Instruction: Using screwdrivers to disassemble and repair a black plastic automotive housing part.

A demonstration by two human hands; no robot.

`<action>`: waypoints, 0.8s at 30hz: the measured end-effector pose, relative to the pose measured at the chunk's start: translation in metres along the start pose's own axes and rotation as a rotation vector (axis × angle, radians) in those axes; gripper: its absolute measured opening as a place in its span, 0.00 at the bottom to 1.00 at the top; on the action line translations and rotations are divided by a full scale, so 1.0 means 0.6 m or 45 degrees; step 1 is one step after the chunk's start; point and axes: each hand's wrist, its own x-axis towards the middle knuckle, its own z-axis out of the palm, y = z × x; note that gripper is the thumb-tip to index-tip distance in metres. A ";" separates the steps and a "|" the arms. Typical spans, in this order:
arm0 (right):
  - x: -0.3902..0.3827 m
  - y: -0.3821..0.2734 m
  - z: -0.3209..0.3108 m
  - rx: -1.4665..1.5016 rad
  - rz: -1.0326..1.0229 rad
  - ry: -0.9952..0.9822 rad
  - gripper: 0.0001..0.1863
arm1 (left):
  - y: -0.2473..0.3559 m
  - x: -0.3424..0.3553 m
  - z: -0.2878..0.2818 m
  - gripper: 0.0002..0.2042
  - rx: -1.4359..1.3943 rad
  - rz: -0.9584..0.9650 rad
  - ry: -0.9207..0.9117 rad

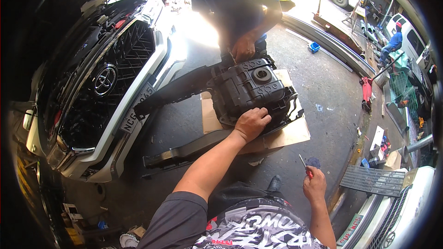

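Red-handled screwdriver; ribbed black plastic housing

The black plastic car part lay on a sheet of cardboard on the floor, ribbed back side up, a round opening near its top. A long dark arm ran off it toward 9 o'clock. At 5 o'clock from it I held a red-handled screwdriver, tip up.
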 end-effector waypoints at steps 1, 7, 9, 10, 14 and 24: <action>-0.001 -0.004 -0.002 -0.001 0.004 -0.012 0.16 | 0.000 -0.003 -0.002 0.01 -0.006 0.040 0.002; 0.000 -0.004 0.001 0.151 0.000 -0.002 0.15 | 0.007 -0.013 -0.008 0.02 0.047 0.031 -0.033; 0.002 -0.007 0.004 0.250 0.004 -0.010 0.15 | 0.004 -0.018 -0.009 0.02 0.030 0.021 -0.030; 0.004 -0.012 0.005 0.401 0.085 -0.049 0.14 | 0.003 -0.019 -0.010 0.02 0.012 0.010 -0.024; 0.004 -0.005 0.029 0.697 0.096 -0.092 0.15 | 0.010 -0.023 -0.015 0.02 -0.022 0.030 -0.016; 0.007 -0.021 0.039 1.015 0.194 -0.179 0.16 | 0.008 0.023 -0.060 0.04 0.239 0.259 -0.502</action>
